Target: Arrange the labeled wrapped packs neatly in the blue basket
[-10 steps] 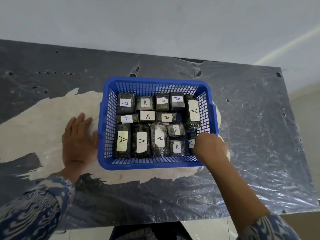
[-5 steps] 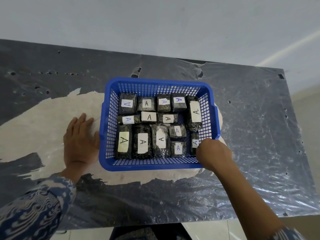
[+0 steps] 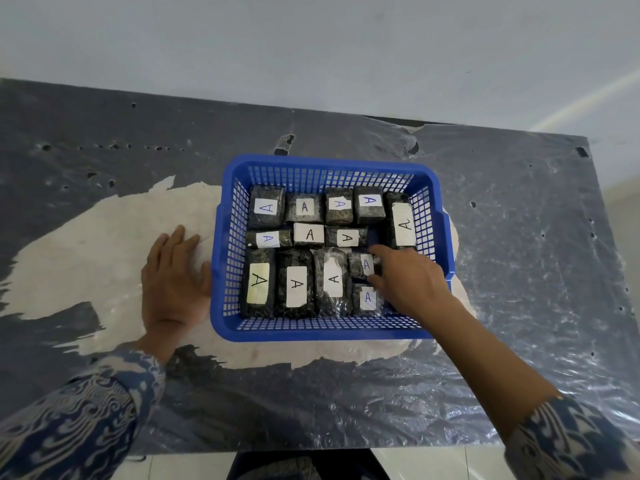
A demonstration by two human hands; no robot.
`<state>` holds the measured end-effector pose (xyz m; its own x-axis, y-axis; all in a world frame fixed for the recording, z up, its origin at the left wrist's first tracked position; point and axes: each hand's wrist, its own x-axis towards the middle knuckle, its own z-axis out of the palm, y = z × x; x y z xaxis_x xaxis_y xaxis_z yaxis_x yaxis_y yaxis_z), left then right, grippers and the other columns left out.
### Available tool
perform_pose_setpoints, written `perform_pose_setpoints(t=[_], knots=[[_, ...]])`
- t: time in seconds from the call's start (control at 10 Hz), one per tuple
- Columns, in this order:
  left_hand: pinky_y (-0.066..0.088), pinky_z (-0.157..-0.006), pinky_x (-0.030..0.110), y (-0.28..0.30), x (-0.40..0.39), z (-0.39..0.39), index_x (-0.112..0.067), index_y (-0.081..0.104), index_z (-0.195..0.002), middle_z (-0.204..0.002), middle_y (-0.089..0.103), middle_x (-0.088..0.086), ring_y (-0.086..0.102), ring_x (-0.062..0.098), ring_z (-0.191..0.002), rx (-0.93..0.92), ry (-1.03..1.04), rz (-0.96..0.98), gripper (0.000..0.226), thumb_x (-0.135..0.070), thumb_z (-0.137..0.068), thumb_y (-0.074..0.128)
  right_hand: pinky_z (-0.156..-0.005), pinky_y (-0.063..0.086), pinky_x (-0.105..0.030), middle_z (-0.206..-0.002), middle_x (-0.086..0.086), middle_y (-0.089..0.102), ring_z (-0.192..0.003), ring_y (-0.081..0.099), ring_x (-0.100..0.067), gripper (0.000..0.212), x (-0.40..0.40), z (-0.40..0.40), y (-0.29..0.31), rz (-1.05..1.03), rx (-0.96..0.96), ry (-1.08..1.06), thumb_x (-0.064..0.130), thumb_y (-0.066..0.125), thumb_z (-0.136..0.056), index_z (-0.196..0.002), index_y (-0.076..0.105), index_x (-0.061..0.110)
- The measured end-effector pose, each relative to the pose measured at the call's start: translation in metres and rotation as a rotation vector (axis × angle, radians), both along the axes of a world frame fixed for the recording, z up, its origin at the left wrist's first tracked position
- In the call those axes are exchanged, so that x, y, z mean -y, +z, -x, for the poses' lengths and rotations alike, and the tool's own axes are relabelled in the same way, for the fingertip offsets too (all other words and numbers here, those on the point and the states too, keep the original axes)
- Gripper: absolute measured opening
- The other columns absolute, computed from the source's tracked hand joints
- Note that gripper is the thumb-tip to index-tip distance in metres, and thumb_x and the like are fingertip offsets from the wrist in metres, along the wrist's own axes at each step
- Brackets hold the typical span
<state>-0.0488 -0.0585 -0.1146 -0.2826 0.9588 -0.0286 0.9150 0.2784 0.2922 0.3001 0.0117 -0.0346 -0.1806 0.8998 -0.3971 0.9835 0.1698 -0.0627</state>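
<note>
Right hand (image 3: 410,282): reaches into the basket from the near right corner; thumb and forefinger spread narrowly around a small pack, touching its right edge; whether the pack is actually gripped cannot be told.
Left hand (image 3: 173,275): lies flat on the table, fingers straight and together, thumb just beside the basket's left wall; it holds nothing.
Small pack (image 3: 362,265): short, blocky, dark mottled wrap under glossy clear film, white paper label with a blue letter A; sits in the right part of the near row.
Basket (image 3: 329,330): blue rigid plastic, rectangular, rounded corners, thick smooth rim, lattice walls and floor; stands at the table's middle.
Packs (image 3: 294,285): all rest inside the basket in roughly three rows, each a dark brick in shiny wrap with a white label marked A; four squarish ones along the far wall, three low ones in the middle row, three long ones standing side by side at near left.
Long pack (image 3: 401,223): lies lengthwise against the right wall, with a tall white label.
Near small pack (image 3: 367,299): just behind the near wall, directly below the touched one.
Table (image 3: 519,271): flat top covered with crinkled clear plastic sheet over a dark surface; worn pale patch spreads under and left of the basket.
Sleeves (image 3: 76,420): soft fabric, blue and white swirling print, on both forearms.
</note>
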Motion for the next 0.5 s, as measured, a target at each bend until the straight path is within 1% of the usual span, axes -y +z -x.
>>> perform_pose_setpoints(t=[0.1, 0.2, 0.3, 0.4, 0.5], knots=[[0.03, -0.117, 0.052, -0.0015, 0.0004, -0.0003, -0.009, 0.049, -0.143, -0.157, 0.04, 0.012, 0.029, 0.032, -0.149, 0.01, 0.009, -0.002, 0.061, -0.04, -0.091, 0.046, -0.072, 0.053, -0.041, -0.109, -0.01, 0.071, -0.098, 0.067, -0.033, 0.052, 0.0048, -0.0028, -0.0056, 0.009, -0.052, -0.024, 0.044, 0.062, -0.094, -0.142, 0.047, 0.03], [0.03, -0.117, 0.052, 0.001, -0.002, -0.0018, -0.01, 0.049, -0.144, -0.158, 0.04, 0.01, 0.028, 0.031, -0.149, 0.029, 0.018, 0.006, 0.06, -0.041, -0.092, 0.046, -0.068, 0.05, -0.037, -0.103, -0.008, 0.072, -0.094, 0.068, -0.031, 0.049, 0.0042, -0.0059, -0.0095, 0.004, -0.08, -0.046, 0.044, 0.064, -0.093, -0.137, 0.052, 0.029], [0.028, -0.118, 0.049, -0.0008, 0.0002, -0.0006, -0.011, 0.048, -0.145, -0.158, 0.038, 0.009, 0.027, 0.03, -0.15, 0.019, 0.013, 0.02, 0.06, -0.041, -0.093, 0.044, -0.064, 0.045, -0.034, -0.1, -0.006, 0.073, -0.091, 0.068, -0.029, 0.047, 0.0023, -0.0068, -0.0147, 0.0, -0.08, -0.034, 0.044, 0.065, -0.092, -0.135, 0.055, 0.029], [0.026, -0.119, 0.047, 0.0019, 0.0008, 0.0001, -0.011, 0.047, -0.145, -0.159, 0.037, 0.008, 0.026, 0.028, -0.15, 0.009, 0.006, 0.013, 0.06, -0.042, -0.094, 0.044, -0.069, 0.053, -0.037, -0.102, -0.006, 0.074, -0.094, 0.068, -0.029, 0.048, 0.0046, -0.0032, -0.0111, 0.004, -0.07, -0.033, 0.044, 0.064, -0.093, -0.137, 0.053, 0.029], [0.027, -0.119, 0.047, -0.0025, 0.0012, 0.0023, -0.012, 0.046, -0.145, -0.159, 0.038, 0.009, 0.026, 0.029, -0.15, -0.004, -0.008, -0.008, 0.059, -0.041, -0.094, 0.048, -0.076, 0.056, -0.04, -0.104, -0.006, 0.074, -0.098, 0.068, -0.029, 0.058, 0.0041, -0.0053, -0.0127, 0.012, -0.098, -0.031, 0.044, 0.061, -0.094, -0.147, 0.043, 0.031]])
